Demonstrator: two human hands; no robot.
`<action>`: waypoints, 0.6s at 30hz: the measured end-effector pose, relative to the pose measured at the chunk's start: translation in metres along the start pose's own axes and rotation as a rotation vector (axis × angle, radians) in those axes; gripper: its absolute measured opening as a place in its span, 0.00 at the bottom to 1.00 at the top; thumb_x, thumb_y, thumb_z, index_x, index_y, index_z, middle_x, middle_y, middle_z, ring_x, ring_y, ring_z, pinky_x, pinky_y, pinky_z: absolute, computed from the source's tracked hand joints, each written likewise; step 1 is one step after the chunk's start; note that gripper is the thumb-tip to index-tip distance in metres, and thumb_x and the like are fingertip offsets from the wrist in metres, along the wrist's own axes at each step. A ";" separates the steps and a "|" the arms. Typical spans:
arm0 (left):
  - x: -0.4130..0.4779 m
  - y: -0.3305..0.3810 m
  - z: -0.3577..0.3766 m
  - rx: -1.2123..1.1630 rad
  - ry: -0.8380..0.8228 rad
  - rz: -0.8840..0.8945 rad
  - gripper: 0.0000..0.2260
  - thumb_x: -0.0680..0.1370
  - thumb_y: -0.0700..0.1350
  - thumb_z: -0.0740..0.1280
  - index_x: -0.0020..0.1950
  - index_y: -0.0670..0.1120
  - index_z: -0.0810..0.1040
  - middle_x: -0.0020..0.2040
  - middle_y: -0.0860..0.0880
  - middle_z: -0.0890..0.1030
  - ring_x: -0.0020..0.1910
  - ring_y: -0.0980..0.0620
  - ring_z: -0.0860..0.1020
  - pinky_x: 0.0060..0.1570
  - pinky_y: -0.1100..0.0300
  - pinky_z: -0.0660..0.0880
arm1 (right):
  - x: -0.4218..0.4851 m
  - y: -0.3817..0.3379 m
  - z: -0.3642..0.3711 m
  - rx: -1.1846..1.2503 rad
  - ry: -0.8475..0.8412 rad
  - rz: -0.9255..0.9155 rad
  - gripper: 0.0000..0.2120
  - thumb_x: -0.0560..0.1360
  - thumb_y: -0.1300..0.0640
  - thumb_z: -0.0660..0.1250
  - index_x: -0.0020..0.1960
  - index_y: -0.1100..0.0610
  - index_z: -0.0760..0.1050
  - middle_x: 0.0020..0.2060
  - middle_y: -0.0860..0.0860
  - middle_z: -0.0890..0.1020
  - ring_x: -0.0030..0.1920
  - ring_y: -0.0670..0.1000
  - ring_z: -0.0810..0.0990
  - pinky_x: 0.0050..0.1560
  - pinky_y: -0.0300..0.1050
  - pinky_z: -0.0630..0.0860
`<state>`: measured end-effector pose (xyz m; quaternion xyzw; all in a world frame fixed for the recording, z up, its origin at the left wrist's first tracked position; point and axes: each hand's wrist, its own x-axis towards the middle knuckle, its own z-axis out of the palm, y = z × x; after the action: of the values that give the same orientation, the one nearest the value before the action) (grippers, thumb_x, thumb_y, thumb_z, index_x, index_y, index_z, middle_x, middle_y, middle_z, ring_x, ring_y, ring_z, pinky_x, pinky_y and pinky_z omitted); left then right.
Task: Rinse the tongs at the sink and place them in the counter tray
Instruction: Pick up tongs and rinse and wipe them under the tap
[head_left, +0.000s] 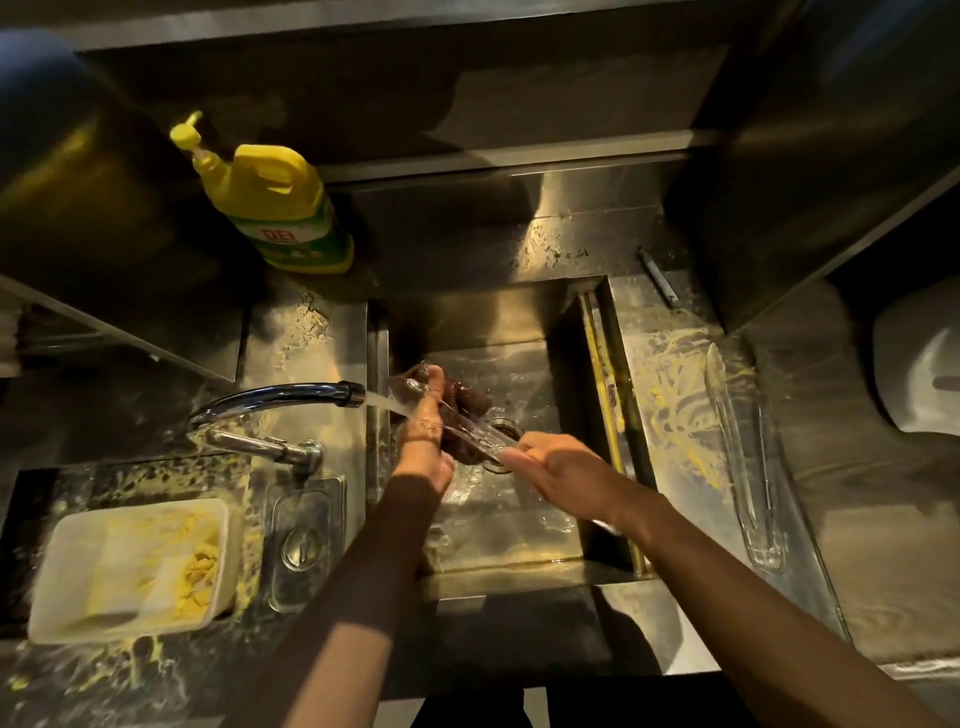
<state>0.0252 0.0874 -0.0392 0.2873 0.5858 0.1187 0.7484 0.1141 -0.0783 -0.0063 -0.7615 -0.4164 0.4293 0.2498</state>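
Observation:
Clear plastic tongs (470, 428) lie across the steel sink (597, 322), right under the water running from the chrome tap (291, 397). My left hand (426, 431) grips their far end in the stream. My right hand (561, 470) grips their near end over the drain. A second pair of clear tongs (748, 467) lies on the counter to the right of the sink. A clear tray (304, 540) sits on the counter left of the sink, below the tap.
A yellow dish-soap bottle (275, 202) stands behind the tap. At the left is a white container (130, 566) with yellow food scraps, and yellow residue is spattered on the counter. A white object (919, 374) sits at the far right, with a metal rod (658, 278) behind the sink.

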 end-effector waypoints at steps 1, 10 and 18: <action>0.002 -0.001 0.001 -0.049 -0.036 -0.019 0.31 0.67 0.64 0.74 0.59 0.43 0.79 0.51 0.40 0.85 0.48 0.42 0.84 0.50 0.46 0.80 | -0.002 -0.001 0.005 0.036 0.000 -0.006 0.25 0.83 0.39 0.55 0.45 0.59 0.76 0.42 0.56 0.76 0.41 0.54 0.75 0.42 0.48 0.73; 0.008 0.002 -0.012 0.012 0.027 0.045 0.28 0.65 0.64 0.76 0.53 0.45 0.78 0.56 0.42 0.83 0.53 0.42 0.81 0.57 0.44 0.77 | 0.002 -0.001 -0.006 -0.115 -0.091 -0.007 0.26 0.81 0.36 0.53 0.37 0.55 0.72 0.42 0.54 0.74 0.43 0.54 0.77 0.47 0.51 0.74; -0.007 0.020 -0.031 0.522 0.000 0.372 0.15 0.69 0.46 0.78 0.51 0.42 0.80 0.46 0.44 0.84 0.38 0.61 0.83 0.34 0.68 0.79 | 0.011 0.014 -0.021 -0.349 -0.105 -0.012 0.40 0.71 0.23 0.47 0.43 0.58 0.76 0.39 0.51 0.74 0.40 0.52 0.75 0.47 0.52 0.75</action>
<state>-0.0031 0.1084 -0.0267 0.5719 0.5337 0.0993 0.6150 0.1411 -0.0763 -0.0109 -0.7674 -0.5016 0.3880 0.0942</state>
